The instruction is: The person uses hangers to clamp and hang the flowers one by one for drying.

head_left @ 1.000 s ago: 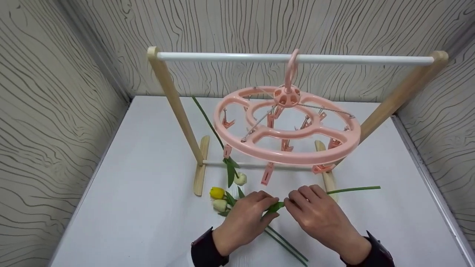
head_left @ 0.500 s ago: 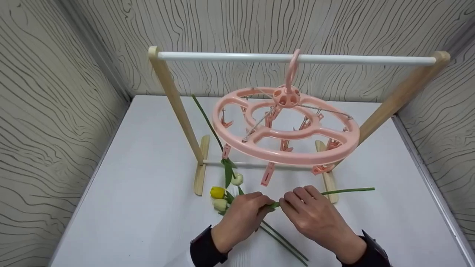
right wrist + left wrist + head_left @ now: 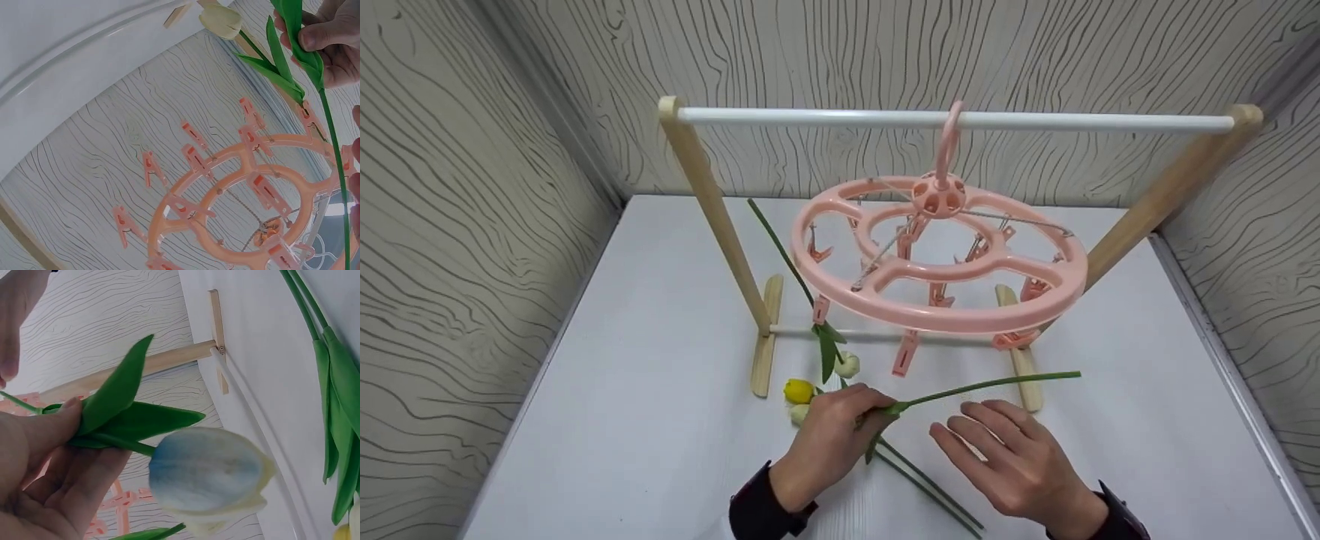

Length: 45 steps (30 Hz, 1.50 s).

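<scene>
Two hands low over the white bench (image 3: 622, 390): left hand (image 3: 829, 442) pinching one tulip (image 3: 208, 475) by the leaves, lifted just above the bench, stem running right; right hand (image 3: 1009, 465) beside it with relaxed, spread fingers, holding nothing. Pale cream closed bud, thin green stem, long pointed leaves. Further out, two more tulips lying (image 3: 799, 391), a fourth tulip (image 3: 846, 364) hanging from one pink round clip hanger (image 3: 941, 319) on one wooden rack (image 3: 709, 202).

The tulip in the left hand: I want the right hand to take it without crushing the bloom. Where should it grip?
Probably the bare stem, pinched from above and from the right. It juts free toward the open right hand, while the left hand holds the leaves beside the white bloom.
</scene>
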{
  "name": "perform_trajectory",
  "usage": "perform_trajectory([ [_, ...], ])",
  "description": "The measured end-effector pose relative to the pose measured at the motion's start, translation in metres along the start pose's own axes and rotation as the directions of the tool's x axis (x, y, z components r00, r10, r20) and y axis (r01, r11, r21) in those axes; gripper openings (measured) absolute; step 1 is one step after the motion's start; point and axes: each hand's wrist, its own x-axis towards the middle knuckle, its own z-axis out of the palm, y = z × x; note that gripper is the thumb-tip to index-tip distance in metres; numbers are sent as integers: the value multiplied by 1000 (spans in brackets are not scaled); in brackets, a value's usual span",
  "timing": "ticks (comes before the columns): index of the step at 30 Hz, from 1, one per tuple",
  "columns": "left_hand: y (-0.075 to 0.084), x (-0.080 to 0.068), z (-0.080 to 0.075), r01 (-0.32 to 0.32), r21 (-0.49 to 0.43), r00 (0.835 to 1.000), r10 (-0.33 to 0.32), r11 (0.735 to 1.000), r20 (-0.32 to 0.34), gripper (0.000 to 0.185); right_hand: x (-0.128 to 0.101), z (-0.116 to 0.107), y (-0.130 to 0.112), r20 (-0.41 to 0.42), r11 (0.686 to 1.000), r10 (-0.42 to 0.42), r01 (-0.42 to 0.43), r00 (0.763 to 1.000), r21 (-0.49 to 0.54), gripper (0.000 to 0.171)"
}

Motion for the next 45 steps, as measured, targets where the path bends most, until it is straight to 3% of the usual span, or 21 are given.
perform_trajectory([
  [5, -3, -5, -3, -7, -100, 1000, 5, 995, -23, 11, -2, 1, 1, 25, 980, 181, -182, 983, 80, 33],
  [9, -4, -8, -3, -57, -183, 996, 44, 982, -76, 11, -2, 5, 2, 30, 920, 365, -365, 930, 145, 36],
  [11, -4, -10, -3, -99, -209, 990, 76, 973, -116, 11, 0, 7, 2, 30, 859, 461, -455, 887, 234, 36],
  [15, -5, -11, -2, -177, -241, 972, 131, 954, -197, 11, 9, 10, 3, 40, 700, 601, -550, 798, 456, 31],
  [23, -4, -12, -4, -230, -302, 943, 135, 925, -303, 13, 36, 22, 7, 105, 459, 693, -549, 713, 699, 39],
  [27, -7, -12, -4, -238, -314, 931, 124, 919, -343, 18, 46, 29, 9, 171, 345, 737, -581, 654, 737, 41],
  [31, -9, -12, -4, -238, -320, 926, 115, 917, -360, 14, 53, 33, 10, 241, 257, 757, -615, 608, 745, 37],
  [34, -11, -11, -4, -238, -312, 923, 114, 920, -368, 15, 56, 35, 10, 276, 227, 757, -634, 592, 739, 40],
  [38, -15, -10, -3, -266, -298, 911, 138, 917, -388, 23, 59, 39, 10, 270, 202, 750, -598, 604, 775, 44],
  [45, -19, -7, -1, -269, -293, 905, 137, 917, -402, 23, 62, 40, 11, 253, 240, 747, -605, 615, 760, 34],
])
